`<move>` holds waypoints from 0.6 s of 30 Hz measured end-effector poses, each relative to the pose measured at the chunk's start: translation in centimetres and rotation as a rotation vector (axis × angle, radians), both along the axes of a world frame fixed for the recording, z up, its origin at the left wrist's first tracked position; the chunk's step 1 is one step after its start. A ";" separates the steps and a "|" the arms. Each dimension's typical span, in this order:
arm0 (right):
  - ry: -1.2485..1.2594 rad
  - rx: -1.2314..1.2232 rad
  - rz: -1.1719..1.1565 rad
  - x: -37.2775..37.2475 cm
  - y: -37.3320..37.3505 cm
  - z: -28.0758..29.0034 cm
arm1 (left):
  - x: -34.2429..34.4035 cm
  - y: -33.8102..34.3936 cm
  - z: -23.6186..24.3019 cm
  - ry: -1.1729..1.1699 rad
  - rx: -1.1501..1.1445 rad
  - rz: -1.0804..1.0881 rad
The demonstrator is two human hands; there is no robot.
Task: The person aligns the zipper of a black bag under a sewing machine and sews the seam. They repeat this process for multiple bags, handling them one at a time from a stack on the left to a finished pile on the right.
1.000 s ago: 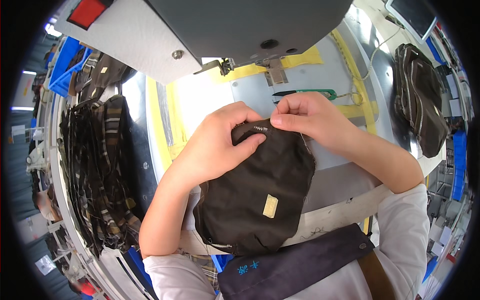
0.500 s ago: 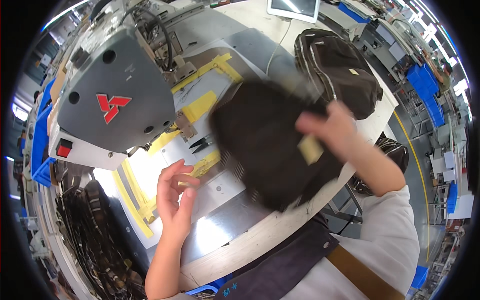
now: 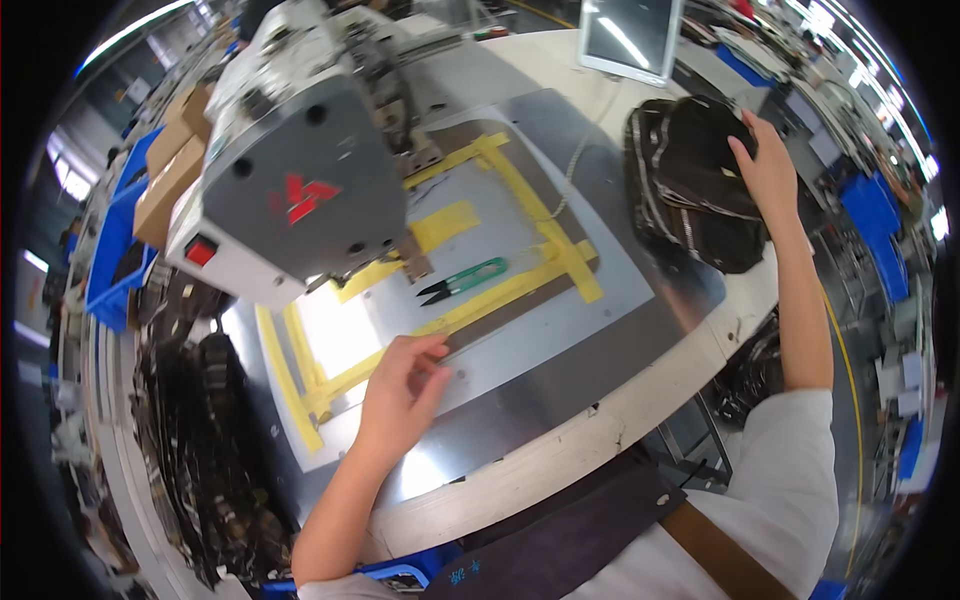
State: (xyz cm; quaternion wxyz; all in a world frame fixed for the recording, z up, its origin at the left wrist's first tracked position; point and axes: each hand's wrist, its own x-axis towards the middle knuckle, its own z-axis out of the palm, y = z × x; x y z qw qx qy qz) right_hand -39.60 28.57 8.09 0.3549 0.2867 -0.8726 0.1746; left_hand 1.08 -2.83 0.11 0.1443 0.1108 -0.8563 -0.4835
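My right hand is at the far right, its thumb and fingers on the edge of a dark zippered bag piece. That piece lies on top of another dark bag piece with zipper edging. My left hand hovers over the near part of the metal work plate, fingers loosely curled and holding nothing. Beyond it, green-handled thread snips lie on a pale template sheet banded with yellow tape. The grey sewing machine head stands to the left of the snips.
A tablet-like screen stands at the back with a pale cord. Dark striped bag pieces are heaped at left, near a blue bin and cardboard boxes. The white table edge curves along the front.
My right hand has carried the dark bag piece from above the template to the stack at the right. The snips and template are uncovered. My left hand stays over the near plate, fingers more curled.
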 end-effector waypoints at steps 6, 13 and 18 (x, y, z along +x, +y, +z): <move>-0.308 0.587 0.276 10.2 -4.7 -2.3 | 3.5 0.6 3.9 0.103 -0.506 -0.067; -0.101 0.497 0.399 12.9 -6.8 -2.6 | 16.0 -9.4 12.0 -0.076 -1.022 0.902; -0.255 0.454 0.704 15.7 -12.8 -3.2 | 25.1 -14.8 12.1 -0.625 -0.601 1.185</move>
